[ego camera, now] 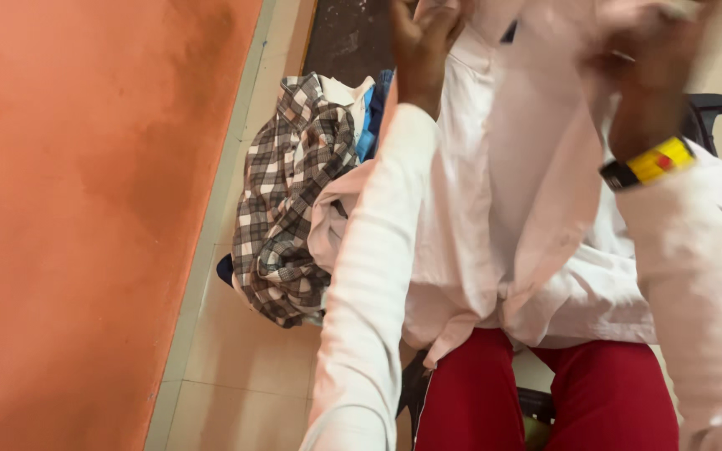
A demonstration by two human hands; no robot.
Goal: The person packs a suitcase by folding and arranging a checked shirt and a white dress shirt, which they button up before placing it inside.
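Note:
A pale pink shirt (503, 209) hangs in front of me, held up by both hands near its collar. My left hand (421, 46) grips the cloth at the top centre of the head view. My right hand (649, 71), blurred, grips the top right of the shirt; a yellow and black band (649, 163) sits on that wrist. Both my arms wear pale long sleeves. The shirt's lower part drapes over my red trousers (545, 392).
A pile of clothes lies on the tiled floor (244, 359) at left of the shirt, with a grey and white checked shirt (290, 200) on top and blue cloth (371, 117) behind. An orange wall (77, 209) fills the left. A dark chair part (708, 113) shows at right.

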